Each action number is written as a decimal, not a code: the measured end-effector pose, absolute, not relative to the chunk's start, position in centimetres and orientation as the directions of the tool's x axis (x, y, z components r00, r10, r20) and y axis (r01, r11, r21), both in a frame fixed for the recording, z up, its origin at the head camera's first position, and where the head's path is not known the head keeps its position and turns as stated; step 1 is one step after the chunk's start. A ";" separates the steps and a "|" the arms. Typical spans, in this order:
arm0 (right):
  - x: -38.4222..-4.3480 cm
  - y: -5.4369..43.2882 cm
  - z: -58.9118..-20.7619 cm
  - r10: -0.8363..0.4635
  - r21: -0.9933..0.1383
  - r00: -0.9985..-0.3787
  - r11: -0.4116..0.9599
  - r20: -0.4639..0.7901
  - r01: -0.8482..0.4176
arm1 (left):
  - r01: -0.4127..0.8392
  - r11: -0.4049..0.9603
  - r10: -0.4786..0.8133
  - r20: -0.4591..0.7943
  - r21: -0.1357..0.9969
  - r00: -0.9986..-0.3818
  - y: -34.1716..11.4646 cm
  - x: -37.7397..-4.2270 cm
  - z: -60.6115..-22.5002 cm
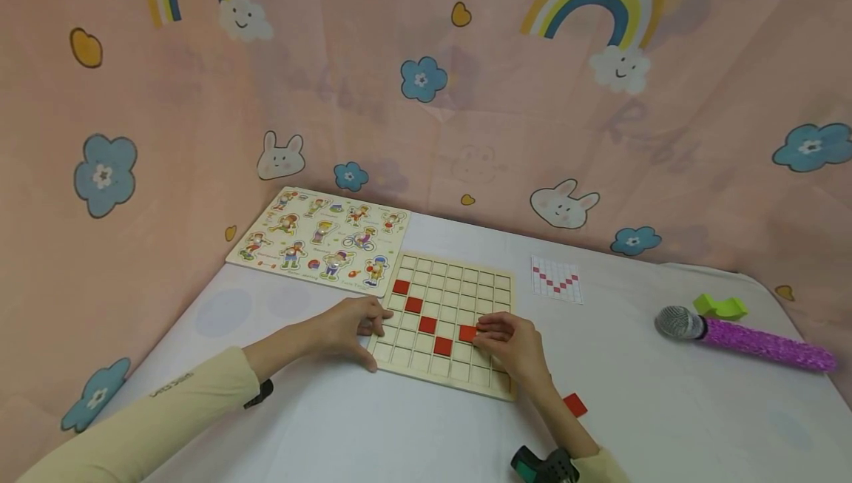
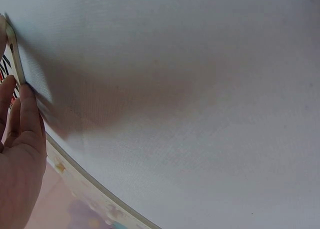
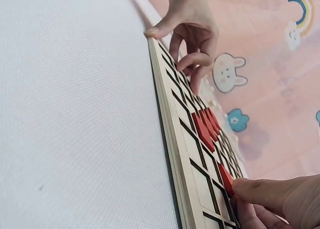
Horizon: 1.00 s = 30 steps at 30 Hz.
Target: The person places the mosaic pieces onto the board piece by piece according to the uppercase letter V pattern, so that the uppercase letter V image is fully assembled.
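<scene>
A wooden grid board [image 1: 406, 357] lies on the white table, with several red square tiles [image 1: 427, 325] set in its cells in a slanting row. At its left side my left hand [image 1: 346, 329] holds the board, thumb on the near corner and bent fingers along the left edge. My right hand [image 1: 511, 346] reaches over the right part of the board and pinches another red tile [image 3: 226, 179], which sits at a cell up and right of the row's nearest tile. The right fingers partly cover that tile in the head view.
A puzzle board with cartoon figures [image 1: 322, 231] adjoins the grid at the back left. Behind and right lies a small card with a red V pattern [image 1: 557, 279]. A loose red tile [image 1: 575, 404] is by the right forearm. Farther right are a purple microphone [image 1: 752, 341] and a green wavy piece [image 1: 720, 308].
</scene>
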State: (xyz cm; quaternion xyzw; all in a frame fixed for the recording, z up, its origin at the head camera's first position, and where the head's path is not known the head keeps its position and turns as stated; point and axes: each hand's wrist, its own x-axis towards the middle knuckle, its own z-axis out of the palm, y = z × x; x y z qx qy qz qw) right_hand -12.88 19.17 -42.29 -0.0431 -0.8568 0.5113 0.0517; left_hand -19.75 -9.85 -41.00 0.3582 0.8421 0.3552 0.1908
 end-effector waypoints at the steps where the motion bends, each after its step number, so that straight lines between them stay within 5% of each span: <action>1: -12.9 19.2 -42.3 0.126 -0.881 -0.991 0.472 0.044 0.021 | 0.469 0.492 0.739 -0.066 0.734 -0.671 -9.8 -19.8 -41.0; 30: -12.9 18.9 -42.1 0.118 -0.901 -0.993 0.432 0.021 0.033 | 0.467 0.510 0.733 -0.080 0.722 -0.676 -9.7 -19.8 -41.0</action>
